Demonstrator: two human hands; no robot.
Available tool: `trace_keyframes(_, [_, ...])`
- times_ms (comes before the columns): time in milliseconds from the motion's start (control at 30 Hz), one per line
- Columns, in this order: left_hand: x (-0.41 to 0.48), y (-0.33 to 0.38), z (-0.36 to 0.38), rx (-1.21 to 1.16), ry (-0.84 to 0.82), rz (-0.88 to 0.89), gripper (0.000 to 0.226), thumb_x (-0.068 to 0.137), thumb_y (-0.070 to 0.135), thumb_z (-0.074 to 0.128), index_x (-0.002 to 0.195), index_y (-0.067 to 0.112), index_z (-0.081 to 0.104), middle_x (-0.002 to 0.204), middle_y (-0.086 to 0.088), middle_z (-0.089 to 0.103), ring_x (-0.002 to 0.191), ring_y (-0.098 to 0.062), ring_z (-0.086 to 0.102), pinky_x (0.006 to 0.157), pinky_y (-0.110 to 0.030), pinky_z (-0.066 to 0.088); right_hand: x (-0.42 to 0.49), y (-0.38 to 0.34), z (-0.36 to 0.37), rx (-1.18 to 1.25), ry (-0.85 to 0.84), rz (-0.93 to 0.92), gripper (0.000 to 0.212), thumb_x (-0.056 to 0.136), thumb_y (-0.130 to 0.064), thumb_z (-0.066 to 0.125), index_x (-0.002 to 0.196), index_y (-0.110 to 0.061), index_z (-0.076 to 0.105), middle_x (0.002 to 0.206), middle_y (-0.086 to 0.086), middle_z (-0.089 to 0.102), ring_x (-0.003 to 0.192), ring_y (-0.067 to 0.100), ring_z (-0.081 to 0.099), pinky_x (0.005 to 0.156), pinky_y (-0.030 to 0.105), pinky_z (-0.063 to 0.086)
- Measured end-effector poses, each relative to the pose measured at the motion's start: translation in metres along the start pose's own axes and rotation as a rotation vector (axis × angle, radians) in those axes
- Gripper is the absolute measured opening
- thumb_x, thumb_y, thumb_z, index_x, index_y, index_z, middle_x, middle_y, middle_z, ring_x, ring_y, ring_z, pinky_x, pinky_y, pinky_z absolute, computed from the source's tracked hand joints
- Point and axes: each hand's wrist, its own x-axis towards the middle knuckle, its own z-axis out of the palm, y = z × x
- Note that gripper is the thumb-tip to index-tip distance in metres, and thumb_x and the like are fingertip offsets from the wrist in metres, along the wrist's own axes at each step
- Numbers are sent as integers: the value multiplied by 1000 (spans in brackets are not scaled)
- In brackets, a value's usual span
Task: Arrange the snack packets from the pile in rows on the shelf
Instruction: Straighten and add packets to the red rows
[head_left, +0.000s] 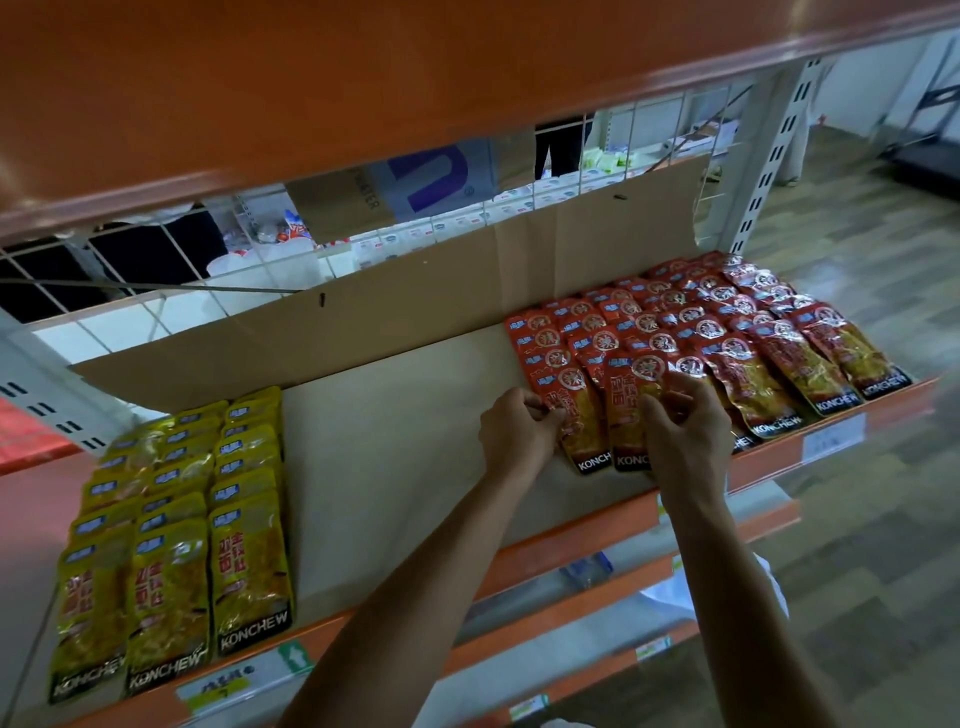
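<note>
Both hands work at the left end of the red packets (727, 332), which lie in overlapping rows on the right part of the shelf (571, 540). The left hand (519, 428) pinches the left edge of the leftmost red packet (584, 415) between thumb and curled fingers. The right hand (685, 423) has its fingers curled down onto the neighbouring red packet (626, 415), gripping its middle. Both packets lie flat at the front of the shelf, side by side and touching. Well apart, on the left part of the shelf, yellow packets (208, 499) lie in three overlapping rows. A cardboard sheet (395, 441) lines the shelf under them all and stands up along the back, in front of a wire grid (171, 244)
</note>
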Motion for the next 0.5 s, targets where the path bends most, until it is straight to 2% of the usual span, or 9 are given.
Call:
trace_keyframes(167, [2, 2, 1, -13, -10, -27, 27, 75, 36, 79, 80, 21, 57, 83, 0, 71, 75, -19, 70, 72, -40, 59, 1, 1, 2, -56, -49, -29, 39, 87, -15, 65, 125, -12, 59, 110, 9, 67, 94, 18, 64, 68, 19, 46])
trace_keyframes(233, [0, 3, -2, 69, -5, 10, 29, 78, 40, 76, 82, 19, 57, 87, 2, 70, 78, -16, 67, 71, -34, 56, 1, 1, 3, -49, -74, -25, 40, 87, -15, 66, 126, -13, 58, 111, 10, 67, 96, 19, 65, 72, 25, 51])
trace_keyframes(300, [-6, 6, -7, 120, 26, 91, 25, 85, 39, 69, 88, 16, 60, 90, 5, 66, 78, -10, 60, 64, -24, 46, -1, -1, 4, -45, -103, -22, 41, 87, -16, 66, 127, -14, 58, 110, 9, 68, 96, 19, 65, 76, 32, 55])
trace_keyframes(400, [-16, 10, -13, -29, -24, 174, 28, 95, 41, 55, 94, 15, 65, 93, 4, 69, 76, -5, 60, 61, -17, 43, -3, -4, 7, -54, -150, -37, 40, 85, -17, 68, 124, -16, 60, 105, 5, 69, 95, 17, 66, 82, 44, 57])
trace_keyframes(500, [-21, 11, -14, -264, -129, 89, 18, 92, 37, 61, 94, 20, 66, 93, 4, 69, 82, -7, 65, 68, -21, 52, -5, -6, 10, -76, -206, -58, 39, 85, -15, 68, 123, -16, 62, 99, -3, 67, 92, 15, 66, 84, 44, 56])
